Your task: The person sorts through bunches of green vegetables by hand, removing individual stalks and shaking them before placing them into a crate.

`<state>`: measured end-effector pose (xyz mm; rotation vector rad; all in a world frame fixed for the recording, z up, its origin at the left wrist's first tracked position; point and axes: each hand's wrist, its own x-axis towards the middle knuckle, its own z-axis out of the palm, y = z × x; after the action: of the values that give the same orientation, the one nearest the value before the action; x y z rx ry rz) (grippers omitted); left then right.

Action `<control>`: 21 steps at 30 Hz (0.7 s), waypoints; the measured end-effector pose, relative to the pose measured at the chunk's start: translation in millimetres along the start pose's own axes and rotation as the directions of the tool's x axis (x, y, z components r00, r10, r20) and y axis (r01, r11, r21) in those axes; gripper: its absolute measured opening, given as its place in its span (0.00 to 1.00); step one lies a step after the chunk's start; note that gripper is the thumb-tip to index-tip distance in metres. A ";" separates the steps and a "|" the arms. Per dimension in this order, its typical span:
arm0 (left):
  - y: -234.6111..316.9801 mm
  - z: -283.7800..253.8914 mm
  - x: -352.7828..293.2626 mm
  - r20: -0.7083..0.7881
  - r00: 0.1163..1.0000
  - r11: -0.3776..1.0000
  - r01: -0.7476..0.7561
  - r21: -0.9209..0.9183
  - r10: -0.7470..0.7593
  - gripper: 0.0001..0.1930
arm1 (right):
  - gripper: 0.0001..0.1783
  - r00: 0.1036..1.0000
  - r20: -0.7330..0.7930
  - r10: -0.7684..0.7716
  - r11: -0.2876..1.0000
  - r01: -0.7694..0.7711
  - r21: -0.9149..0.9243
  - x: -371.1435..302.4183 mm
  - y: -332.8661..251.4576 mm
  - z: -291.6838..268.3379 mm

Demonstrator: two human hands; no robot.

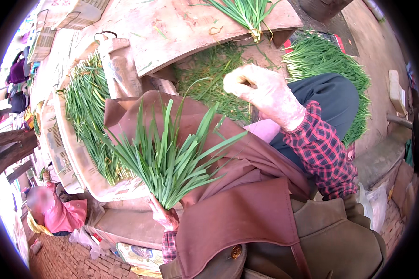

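My left hand (162,215) is closed round the lower end of a bunch of garlic chives (165,162), whose flat green leaves fan out over my lap. Under the leaves lies the brown apron (237,172) that I wear. My right hand (267,90) is raised above my knee, apart from the bunch, with its fingers curled in toward the thumb. Whatever it may hold is too small or hidden to make out. Loose green trimmings (214,79) cover the ground beyond that hand.
A crate of chives (91,121) stands at my left, and a large heap of chives (330,69) lies at my right. Another tied bunch (249,16) rests on the low wooden table (186,28) ahead. A person in pink (63,211) sits at the far left.
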<state>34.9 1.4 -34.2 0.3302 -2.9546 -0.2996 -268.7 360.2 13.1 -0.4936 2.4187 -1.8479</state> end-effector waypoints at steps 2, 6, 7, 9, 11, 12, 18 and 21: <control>-3.5 0.7 0.2 0.003 1.000 1.000 -0.030 0.004 0.030 0.42 | 0.12 0.985 0.023 -0.169 0.974 0.170 -0.150 17.1 -16.3 7.4; -3.5 -2.2 -1.4 0.017 1.000 0.999 -0.019 0.043 0.018 0.41 | 0.24 0.912 0.265 -0.314 0.791 0.406 -0.458 42.3 -24.5 32.1; -5.0 -0.4 -4.0 0.028 0.999 0.999 0.019 0.031 -0.020 0.41 | 0.26 0.902 0.378 -0.209 0.769 0.390 -0.506 44.1 -30.2 39.4; -5.8 -0.1 -4.4 0.064 0.995 0.997 0.081 0.014 -0.082 0.40 | 0.18 0.872 0.361 -0.329 0.710 0.481 -0.515 41.4 -18.6 57.7; -2.3 -1.2 -1.8 0.066 0.995 0.997 0.072 -0.011 -0.071 0.40 | 0.13 0.855 0.432 -0.287 0.726 0.488 -0.485 41.9 -7.6 71.7; -1.0 -1.5 -0.5 0.056 0.997 0.998 0.059 -0.019 -0.058 0.40 | 0.04 0.857 0.306 -0.415 0.746 0.512 -0.425 43.3 -2.5 79.4; -0.7 -9.9 2.1 0.024 0.999 0.997 0.037 -0.061 -0.035 0.38 | 0.09 0.911 0.110 0.398 0.836 -0.409 0.366 46.6 2.6 52.8; 0.7 -20.2 7.2 0.028 0.975 0.840 0.203 -0.503 -0.219 0.34 | 0.09 0.954 0.010 0.300 0.904 -0.288 0.316 46.8 13.8 37.5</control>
<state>31.4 -3.3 -13.6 0.5758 -2.6695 -1.0589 -307.1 315.2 -3.6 -0.0635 2.0190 -2.0571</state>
